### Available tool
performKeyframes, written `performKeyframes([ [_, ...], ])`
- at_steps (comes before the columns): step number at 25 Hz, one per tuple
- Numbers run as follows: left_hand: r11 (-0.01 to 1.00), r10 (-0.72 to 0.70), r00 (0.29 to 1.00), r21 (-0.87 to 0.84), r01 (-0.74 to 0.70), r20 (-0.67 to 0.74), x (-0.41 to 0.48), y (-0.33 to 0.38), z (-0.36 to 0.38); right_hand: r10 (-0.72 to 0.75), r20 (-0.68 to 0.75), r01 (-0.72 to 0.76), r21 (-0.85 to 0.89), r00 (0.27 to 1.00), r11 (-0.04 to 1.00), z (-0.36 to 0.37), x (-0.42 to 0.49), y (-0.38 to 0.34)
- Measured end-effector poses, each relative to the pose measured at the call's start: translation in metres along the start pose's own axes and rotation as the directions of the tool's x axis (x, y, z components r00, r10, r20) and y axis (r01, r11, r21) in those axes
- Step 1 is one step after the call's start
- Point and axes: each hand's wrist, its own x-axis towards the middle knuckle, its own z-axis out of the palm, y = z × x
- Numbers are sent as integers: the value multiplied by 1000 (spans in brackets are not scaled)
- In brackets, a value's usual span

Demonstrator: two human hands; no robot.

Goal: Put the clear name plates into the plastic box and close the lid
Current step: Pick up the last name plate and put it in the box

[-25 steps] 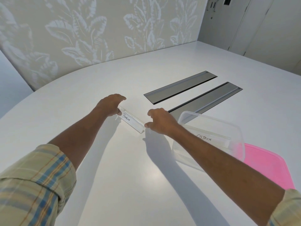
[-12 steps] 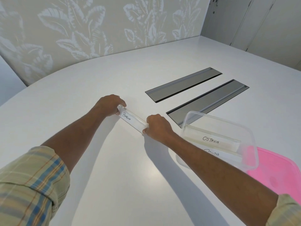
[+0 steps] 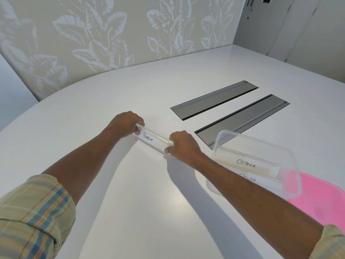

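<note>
A clear name plate marked PENGUIN [image 3: 152, 139] is held by both ends just above the white table. My left hand [image 3: 127, 125] grips its far left end and my right hand [image 3: 182, 143] grips its near right end. To the right stands the clear plastic box [image 3: 222, 136], open, with a plate marked OSTRICH [image 3: 248, 164] inside and another plate [image 3: 261, 181] below it, partly hidden by my right forearm. The pink lid [image 3: 321, 199] lies flat on the table right of the box.
Two grey recessed cable flaps [image 3: 214, 99] [image 3: 244, 116] are set into the white table [image 3: 149, 193] behind the box. A leaf-patterned wall runs along the table's far edge, with pale cabinet doors at the upper right.
Both hands closed more firmly on the ends of the PENGUIN plate and stayed nearly in place. The view shifted, so the box and lid show more fully.
</note>
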Motion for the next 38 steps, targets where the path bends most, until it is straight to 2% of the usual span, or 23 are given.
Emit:
performKeyframes([
  [10, 997, 68, 995, -25, -70, -69, -27, 32, -59, -21, -16, 22, 20, 1000, 1000, -77, -26, 15],
  [22, 969, 245, 949, 74, -235, -197, -61, 155, -130, 0, -133, -3, -25, 991, 1000, -187, -112, 74],
  [28, 959, 283, 938, 90, -270, -200, -67, 218, -128, 18, -127, -25, -55, 992, 998, -212, -154, 115],
  [32, 948, 318, 924, 66, -311, -212, -66, 256, -112, 79, -105, -88, -80, 991, 993, -219, -176, 143],
  [38, 915, 403, 905, 97, -392, -139, -66, 296, -79, 171, -43, -176, -162, 984, 971, -211, -193, 174],
])
